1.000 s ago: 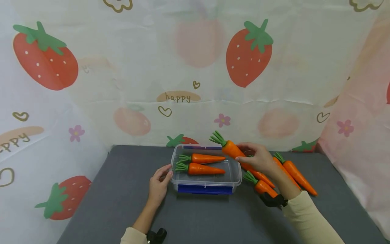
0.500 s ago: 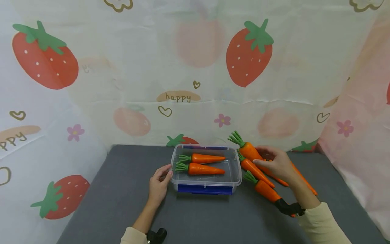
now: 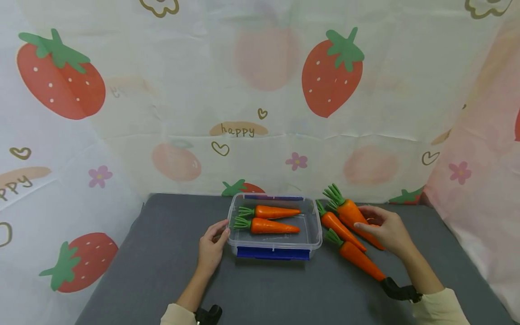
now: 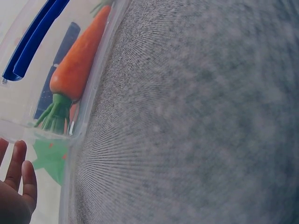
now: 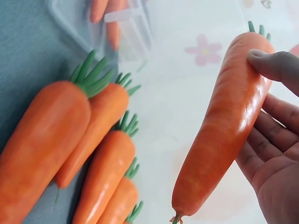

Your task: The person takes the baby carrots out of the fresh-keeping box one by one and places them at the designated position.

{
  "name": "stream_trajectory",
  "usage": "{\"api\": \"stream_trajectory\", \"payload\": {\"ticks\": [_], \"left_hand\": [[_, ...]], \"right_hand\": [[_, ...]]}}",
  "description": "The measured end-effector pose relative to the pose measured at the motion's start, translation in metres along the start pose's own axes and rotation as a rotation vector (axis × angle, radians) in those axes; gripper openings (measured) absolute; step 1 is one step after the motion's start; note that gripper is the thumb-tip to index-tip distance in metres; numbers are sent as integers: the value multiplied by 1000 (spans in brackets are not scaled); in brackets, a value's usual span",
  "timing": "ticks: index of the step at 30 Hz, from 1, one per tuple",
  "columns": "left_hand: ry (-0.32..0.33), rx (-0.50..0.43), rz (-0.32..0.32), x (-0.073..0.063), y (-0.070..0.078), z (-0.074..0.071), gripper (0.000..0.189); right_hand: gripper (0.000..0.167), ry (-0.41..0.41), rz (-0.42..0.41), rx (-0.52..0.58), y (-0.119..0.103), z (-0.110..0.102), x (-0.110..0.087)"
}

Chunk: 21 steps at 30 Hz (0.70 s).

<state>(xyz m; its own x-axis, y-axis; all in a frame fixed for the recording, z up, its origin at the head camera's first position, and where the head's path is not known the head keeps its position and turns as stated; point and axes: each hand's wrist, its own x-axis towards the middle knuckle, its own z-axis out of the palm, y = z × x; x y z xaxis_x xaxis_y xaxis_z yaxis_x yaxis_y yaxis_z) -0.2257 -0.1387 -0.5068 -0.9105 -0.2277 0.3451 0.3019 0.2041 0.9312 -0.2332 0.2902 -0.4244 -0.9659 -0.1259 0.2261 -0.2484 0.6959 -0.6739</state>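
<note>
Beside the box (image 3: 273,245), right fingers (image 5: 274,131) around a carrot (image 5: 222,126)

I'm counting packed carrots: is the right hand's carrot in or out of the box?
Out: the right hand holds the carrot beside the box.

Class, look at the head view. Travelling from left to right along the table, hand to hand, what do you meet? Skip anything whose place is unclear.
Left hand → clear box → loose carrot nearest the box → right hand.
</note>
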Motion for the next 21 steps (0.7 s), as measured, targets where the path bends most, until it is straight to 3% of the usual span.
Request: {"api": "stream_trajectory", "payload": {"ticks": [7,21], "left_hand": [[1,-16,6,1,-2,0,28],[-5,-18,3,0,0,0,28]], "right_hand": [[50,17,28,-11,17,-3,-10],[60,-38,187,14,47,-2,-25]]}}
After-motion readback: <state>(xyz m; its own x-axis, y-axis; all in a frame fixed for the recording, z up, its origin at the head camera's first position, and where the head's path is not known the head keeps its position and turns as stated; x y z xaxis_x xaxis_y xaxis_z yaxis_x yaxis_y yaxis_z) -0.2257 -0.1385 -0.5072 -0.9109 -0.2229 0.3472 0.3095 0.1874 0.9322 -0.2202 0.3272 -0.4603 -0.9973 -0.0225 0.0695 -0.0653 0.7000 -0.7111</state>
